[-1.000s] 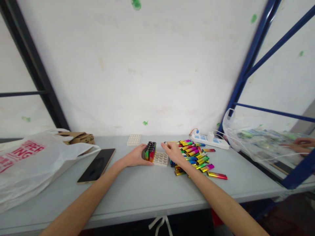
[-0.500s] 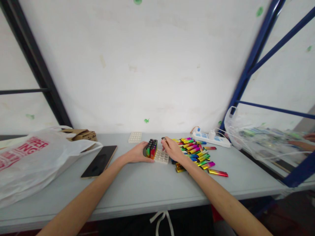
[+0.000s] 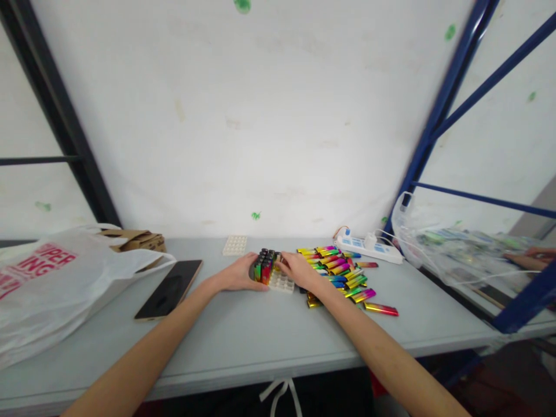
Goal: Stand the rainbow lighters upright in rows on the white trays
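Note:
Several multicoloured lighters [image 3: 264, 267] stand upright, packed together in the left part of a white tray with small square cells [image 3: 282, 281]. My left hand [image 3: 240, 273] is curved around their left side, thumb at the near edge and fingers behind, steadying them. With pinched fingers, my right hand [image 3: 296, 269] holds a lighter [image 3: 278, 258] over the tray, right beside the standing group; the fingers partly hide it. Just right of that hand lies a loose pile of shiny rainbow lighters [image 3: 339, 269], partly covered by my forearm.
A second white tray [image 3: 235, 245] lies near the wall. On the left are a phone [image 3: 169, 288], a plastic bag [image 3: 82, 284] and cardboard [image 3: 139, 240]. A power strip [image 3: 371, 248] sits behind the pile. Past the blue frame [image 3: 417, 168], another person's hand [image 3: 538, 255] shows.
My right hand has moved left and slightly down, bringing its lighter against the standing group. My left hand keeps its place around the lighters. The view has shifted slightly.

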A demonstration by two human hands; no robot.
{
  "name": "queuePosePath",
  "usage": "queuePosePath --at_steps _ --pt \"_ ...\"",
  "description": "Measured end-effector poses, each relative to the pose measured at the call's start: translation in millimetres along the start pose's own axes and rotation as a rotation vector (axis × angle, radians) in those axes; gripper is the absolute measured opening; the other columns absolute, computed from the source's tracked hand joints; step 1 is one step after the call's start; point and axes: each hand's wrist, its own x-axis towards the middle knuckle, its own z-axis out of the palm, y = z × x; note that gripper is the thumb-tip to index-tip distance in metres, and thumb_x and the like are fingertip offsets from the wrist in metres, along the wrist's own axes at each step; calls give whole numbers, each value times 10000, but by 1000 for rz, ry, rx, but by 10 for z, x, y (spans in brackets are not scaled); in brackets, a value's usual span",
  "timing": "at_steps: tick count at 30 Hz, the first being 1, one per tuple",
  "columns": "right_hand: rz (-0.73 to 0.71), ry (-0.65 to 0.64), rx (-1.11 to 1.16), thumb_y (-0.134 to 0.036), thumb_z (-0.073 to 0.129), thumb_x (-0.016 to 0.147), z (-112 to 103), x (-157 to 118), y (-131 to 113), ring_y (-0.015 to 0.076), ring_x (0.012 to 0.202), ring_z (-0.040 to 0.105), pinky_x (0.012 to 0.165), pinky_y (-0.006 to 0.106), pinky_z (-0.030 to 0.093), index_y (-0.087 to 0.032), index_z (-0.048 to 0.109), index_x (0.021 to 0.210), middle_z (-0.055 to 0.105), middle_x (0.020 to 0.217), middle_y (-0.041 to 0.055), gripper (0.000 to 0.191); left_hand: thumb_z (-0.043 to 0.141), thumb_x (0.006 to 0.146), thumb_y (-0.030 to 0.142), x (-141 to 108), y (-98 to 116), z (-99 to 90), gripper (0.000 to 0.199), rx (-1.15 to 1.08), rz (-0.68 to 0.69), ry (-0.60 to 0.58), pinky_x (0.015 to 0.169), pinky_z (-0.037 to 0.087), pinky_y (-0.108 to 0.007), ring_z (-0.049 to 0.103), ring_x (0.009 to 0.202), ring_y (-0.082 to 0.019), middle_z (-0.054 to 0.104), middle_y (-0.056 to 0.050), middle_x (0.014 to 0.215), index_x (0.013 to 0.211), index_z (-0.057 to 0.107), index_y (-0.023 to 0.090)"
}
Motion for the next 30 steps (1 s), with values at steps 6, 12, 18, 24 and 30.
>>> queuePosePath --at_steps 6,12,18,24,30 --pt "-67 -37 21 -403 606 998 -60 -39 102 200 875 611 812 292 448 -144 657 982 673 929 84 264 857 577 637 22 -84 27 816 1 34 25 1026 514 -454 650 1122 -358 692 -102 1214 1218 650 178" --pt "-76 30 29 -298 415 1079 -231 -93 427 203 1070 621 990 318 435 -143 673 1172 699 1111 114 315 833 609 658 32 -88 10 861 25 17 -15 1066 493 -449 632 1163 -353 673 -124 1246 1265 608 147" --pt "160 -120 -229 -177 485 1000 -258 -98 757 245 1156 611 1029 355 424 -126 697 1226 667 1251 169 314 836 583 666 24 -47 -7 916 22 -34 -24 1110 461 -461 614 1209 -364 653 -132 1309 1307 585 163" --pt "125 -114 -195 -243 530 1002 -248 -93 760 245 1066 623 983 359 428 -137 755 1102 701 1091 164 268 849 567 656 21 -59 0 907 10 -22 -11 1098 472 -466 622 1192 -374 667 -125 1286 1288 600 166" --pt "125 -95 -108 -289 626 970 -273 -104 729 243 1051 608 963 354 422 -124 740 1038 697 1048 152 212 856 559 650 19 -46 -3 907 -15 -27 -14 1107 457 -477 615 1200 -371 665 -122 1304 1293 602 180"
